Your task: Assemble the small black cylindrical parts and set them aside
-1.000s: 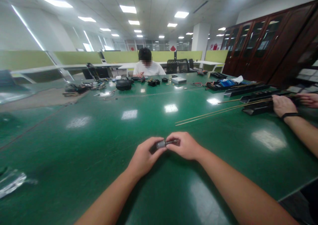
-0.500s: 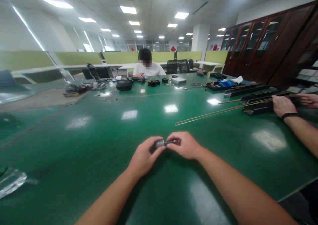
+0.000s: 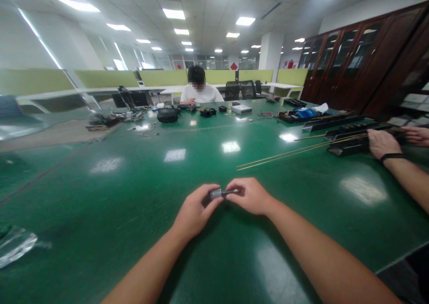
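Note:
Over the near middle of the green table (image 3: 140, 205), my left hand (image 3: 194, 210) is closed around a small grey metal cylinder (image 3: 216, 193). From the cylinder's right end a thin dark shaft (image 3: 230, 192) with a ridged look runs to the right. My right hand (image 3: 252, 197) pinches this shaft between thumb and fingers. The two pieces lie in line and appear to meet between my hands; whether they are one part I cannot tell. My fingers hide the cylinder's left end and some of the shaft.
Thin brass-coloured rods (image 3: 284, 155) stretch toward black channel pieces (image 3: 348, 147) at right, where a co-worker's hand (image 3: 384, 144) rests. A person in a white shirt (image 3: 209, 94) sits across the table. A black case (image 3: 167, 114) and a white box (image 3: 241, 109) stand far back; clear plastic (image 3: 18, 246) lies left.
My right hand's fingertips have shifted very slightly right along the shaft. My left hand and the cylinder stay in place.

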`<move>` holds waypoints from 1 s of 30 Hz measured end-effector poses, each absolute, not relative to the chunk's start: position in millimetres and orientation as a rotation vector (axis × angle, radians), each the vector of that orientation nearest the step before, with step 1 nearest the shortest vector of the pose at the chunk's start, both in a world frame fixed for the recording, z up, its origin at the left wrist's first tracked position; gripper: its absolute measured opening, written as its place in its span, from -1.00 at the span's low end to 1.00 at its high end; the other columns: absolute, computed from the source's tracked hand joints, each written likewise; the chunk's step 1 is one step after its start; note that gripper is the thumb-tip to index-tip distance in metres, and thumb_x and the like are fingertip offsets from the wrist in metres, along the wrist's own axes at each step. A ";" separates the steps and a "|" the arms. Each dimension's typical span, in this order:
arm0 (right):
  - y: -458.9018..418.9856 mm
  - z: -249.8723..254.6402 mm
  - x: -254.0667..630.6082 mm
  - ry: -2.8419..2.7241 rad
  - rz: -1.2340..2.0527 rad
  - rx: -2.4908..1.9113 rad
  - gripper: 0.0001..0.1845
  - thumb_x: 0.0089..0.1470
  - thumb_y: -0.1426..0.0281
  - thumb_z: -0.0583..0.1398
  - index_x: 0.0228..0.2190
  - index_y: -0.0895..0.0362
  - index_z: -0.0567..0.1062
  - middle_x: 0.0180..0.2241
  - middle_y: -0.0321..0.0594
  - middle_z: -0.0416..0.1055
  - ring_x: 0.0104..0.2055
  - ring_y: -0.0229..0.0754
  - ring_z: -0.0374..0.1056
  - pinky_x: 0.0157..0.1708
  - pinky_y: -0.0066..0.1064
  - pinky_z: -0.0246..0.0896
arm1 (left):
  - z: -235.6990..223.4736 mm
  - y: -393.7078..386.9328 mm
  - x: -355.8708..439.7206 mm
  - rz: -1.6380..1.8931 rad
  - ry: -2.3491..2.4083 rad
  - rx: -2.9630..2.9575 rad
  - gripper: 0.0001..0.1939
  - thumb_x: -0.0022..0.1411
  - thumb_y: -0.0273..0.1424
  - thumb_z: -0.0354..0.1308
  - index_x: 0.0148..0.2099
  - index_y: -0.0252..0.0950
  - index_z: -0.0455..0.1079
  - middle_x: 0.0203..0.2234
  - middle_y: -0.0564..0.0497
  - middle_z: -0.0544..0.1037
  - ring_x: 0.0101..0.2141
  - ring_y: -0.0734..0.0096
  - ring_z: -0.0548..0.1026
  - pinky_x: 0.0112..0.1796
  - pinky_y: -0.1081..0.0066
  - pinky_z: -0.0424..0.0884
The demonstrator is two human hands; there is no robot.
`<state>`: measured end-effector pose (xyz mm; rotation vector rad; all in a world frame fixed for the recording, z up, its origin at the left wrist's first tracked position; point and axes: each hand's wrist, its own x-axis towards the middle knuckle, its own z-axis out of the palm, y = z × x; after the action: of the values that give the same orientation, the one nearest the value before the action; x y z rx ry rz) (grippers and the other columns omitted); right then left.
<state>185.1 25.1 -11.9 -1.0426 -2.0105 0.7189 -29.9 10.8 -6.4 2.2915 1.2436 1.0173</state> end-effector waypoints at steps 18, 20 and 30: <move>26.7 -13.1 185.9 -1.976 0.723 -1.097 -0.85 0.06 0.35 0.29 -0.30 0.13 0.59 -0.43 -0.28 0.52 -0.44 -0.26 0.35 -0.42 -0.47 0.19 | -9.0 12.7 -32.9 1.030 1.283 2.242 -0.71 0.28 -0.20 0.17 -0.01 -0.18 0.45 -0.14 -0.02 0.57 -0.16 0.26 0.53 -0.11 0.28 0.48; 26.3 -13.0 185.8 -1.973 0.721 -1.109 -0.85 0.06 0.35 0.29 -0.30 0.13 0.59 -0.45 -0.28 0.51 -0.45 -0.26 0.34 -0.43 -0.47 0.19 | -9.3 12.9 -33.0 1.031 1.283 2.226 -0.71 0.28 -0.19 0.16 -0.01 -0.19 0.45 -0.14 -0.03 0.57 -0.16 0.26 0.53 -0.11 0.28 0.48; 26.0 -13.1 186.2 -1.960 0.735 -1.094 -0.84 0.05 0.33 0.29 -0.31 0.14 0.59 -0.43 -0.28 0.53 -0.44 -0.26 0.37 -0.42 -0.48 0.21 | -9.2 13.2 -32.2 1.003 1.307 2.171 -0.70 0.27 -0.19 0.17 0.00 -0.16 0.44 -0.12 0.01 0.55 -0.14 0.28 0.51 -0.08 0.31 0.45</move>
<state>186.2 26.0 -13.1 -1.0939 -1.9602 0.7348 -32.2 13.2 -9.2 2.1707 1.3074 1.0029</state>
